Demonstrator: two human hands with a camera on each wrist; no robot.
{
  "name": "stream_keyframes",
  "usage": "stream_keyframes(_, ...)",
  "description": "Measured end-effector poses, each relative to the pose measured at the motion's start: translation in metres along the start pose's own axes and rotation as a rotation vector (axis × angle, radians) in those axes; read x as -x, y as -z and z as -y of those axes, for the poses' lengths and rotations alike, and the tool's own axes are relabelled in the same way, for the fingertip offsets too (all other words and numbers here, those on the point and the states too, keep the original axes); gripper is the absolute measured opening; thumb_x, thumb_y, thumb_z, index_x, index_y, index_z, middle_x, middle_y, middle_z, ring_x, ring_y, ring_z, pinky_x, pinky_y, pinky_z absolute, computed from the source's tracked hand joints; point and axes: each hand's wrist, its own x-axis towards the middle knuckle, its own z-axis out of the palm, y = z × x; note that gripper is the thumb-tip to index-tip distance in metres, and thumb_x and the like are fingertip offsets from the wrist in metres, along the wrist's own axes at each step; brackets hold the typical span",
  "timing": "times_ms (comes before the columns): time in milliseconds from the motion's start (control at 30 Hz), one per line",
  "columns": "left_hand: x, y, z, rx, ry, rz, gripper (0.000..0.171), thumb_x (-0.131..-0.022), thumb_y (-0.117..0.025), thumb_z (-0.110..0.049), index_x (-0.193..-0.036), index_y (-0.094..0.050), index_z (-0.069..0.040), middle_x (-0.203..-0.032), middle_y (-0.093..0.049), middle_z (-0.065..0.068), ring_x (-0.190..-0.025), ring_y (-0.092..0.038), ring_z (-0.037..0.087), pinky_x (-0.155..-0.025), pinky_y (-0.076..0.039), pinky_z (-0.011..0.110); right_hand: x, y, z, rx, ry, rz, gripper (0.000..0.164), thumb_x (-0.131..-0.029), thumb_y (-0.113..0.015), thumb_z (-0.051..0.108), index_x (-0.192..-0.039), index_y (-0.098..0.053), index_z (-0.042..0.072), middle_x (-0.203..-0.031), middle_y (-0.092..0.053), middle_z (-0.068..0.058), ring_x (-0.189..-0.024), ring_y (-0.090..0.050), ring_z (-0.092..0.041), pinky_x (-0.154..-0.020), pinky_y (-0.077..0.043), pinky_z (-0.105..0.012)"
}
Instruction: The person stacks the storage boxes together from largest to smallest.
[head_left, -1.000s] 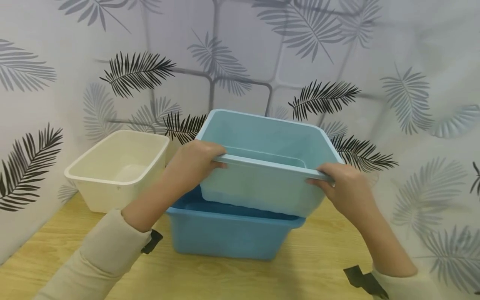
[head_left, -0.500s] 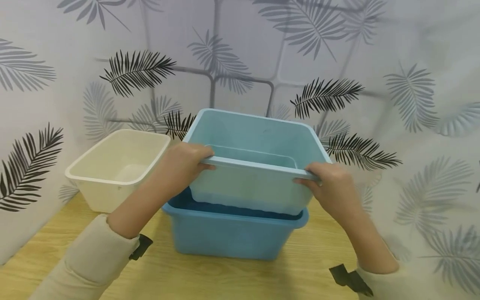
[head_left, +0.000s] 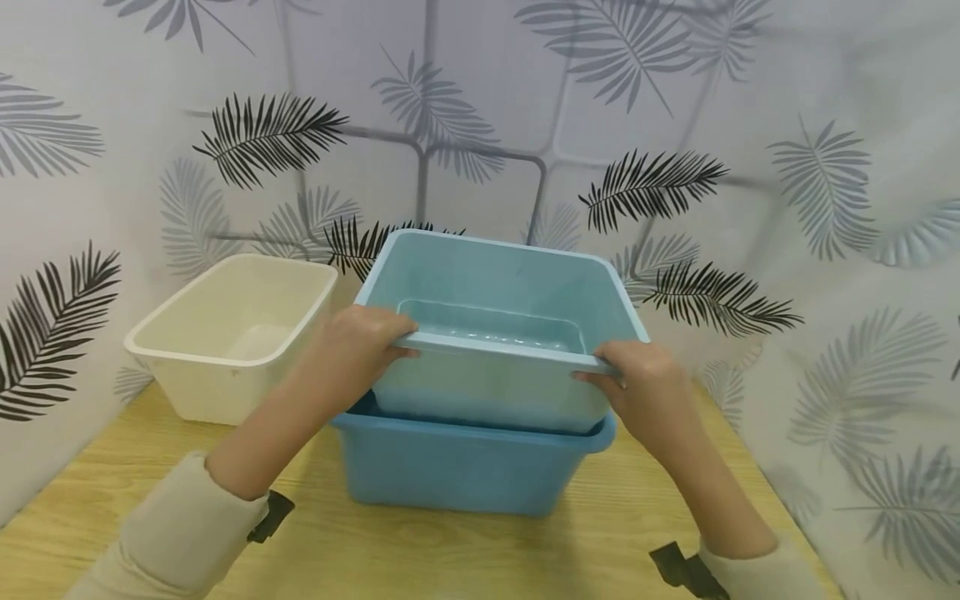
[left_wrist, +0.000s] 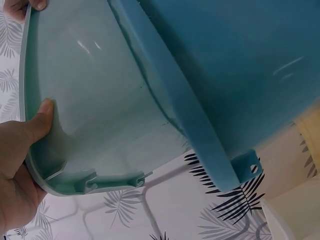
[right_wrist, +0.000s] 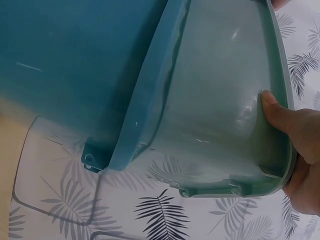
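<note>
A pale blue-green plastic bin (head_left: 487, 387) sits partly inside a darker blue bin (head_left: 457, 471), its rim well above the lower one. My left hand (head_left: 358, 348) grips the near rim of the pale bin at its left corner. At the right corner of that rim, my right hand (head_left: 647, 385) holds on in the same way. Both wrist views show the outer wall of the pale bin (left_wrist: 95, 85) going down behind the rim of the darker bin (right_wrist: 142, 107). How deep its base stands inside is hidden.
On the left of the wood-grain table (head_left: 420, 554) stands a cream bin (head_left: 206, 387), close to my left forearm. A cloth or wall covering with leaf prints (head_left: 480, 100) rises behind the table and along both sides.
The pale bin has shifted left and then down, deeper into the darker bin. Both hands have kept their grip and moved with it. The cream bin stays put.
</note>
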Motion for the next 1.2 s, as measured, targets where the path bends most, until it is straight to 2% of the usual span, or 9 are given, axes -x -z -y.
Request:
stream_keyframes(300, 0.007, -0.008, 0.0, -0.014, 0.002, -0.013, 0.02, -0.068, -0.076, -0.014, -0.078, -0.061, -0.005, -0.068, -0.065, 0.005, -0.062, -0.059, 0.02, -0.059, -0.05, 0.032, 0.009, -0.007, 0.001, 0.001, -0.011, -0.014, 0.028, -0.059, -0.082, 0.011, -0.075, -0.062, 0.001, -0.069, -0.066, -0.01, -0.06, -0.061, -0.023, -0.052, -0.05, -0.033)
stream_keyframes(700, 0.014, -0.016, 0.001, -0.03, -0.027, -0.058, 0.022, -0.067, -0.077, -0.016, -0.08, -0.064, -0.005, -0.071, -0.068, 0.006, -0.065, -0.064, 0.023, -0.062, -0.053, 0.033, 0.016, -0.013, 0.003, 0.034, 0.001, -0.039, 0.027, -0.06, -0.082, 0.014, -0.073, -0.061, 0.002, -0.066, -0.065, -0.008, -0.058, -0.06, -0.02, -0.051, -0.049, -0.031)
stream_keyframes(967, 0.02, -0.02, 0.0, -0.058, -0.039, -0.048, 0.022, -0.067, -0.078, -0.015, -0.08, -0.063, -0.005, -0.072, -0.068, 0.006, -0.067, -0.065, 0.022, -0.063, -0.053, 0.033, 0.023, -0.018, 0.004, 0.02, 0.015, -0.063, 0.028, -0.058, -0.082, 0.013, -0.072, -0.06, 0.003, -0.064, -0.064, -0.006, -0.056, -0.058, -0.019, -0.05, -0.046, -0.029)
stream_keyframes(1200, 0.024, -0.023, 0.0, -0.043, -0.036, -0.043, 0.023, -0.066, -0.078, -0.013, -0.081, -0.063, -0.004, -0.074, -0.069, 0.006, -0.069, -0.065, 0.022, -0.065, -0.052, 0.034, 0.026, -0.021, 0.006, 0.017, 0.016, -0.07, 0.028, -0.058, -0.082, 0.013, -0.072, -0.06, 0.002, -0.064, -0.064, -0.006, -0.055, -0.058, -0.018, -0.049, -0.046, -0.029)
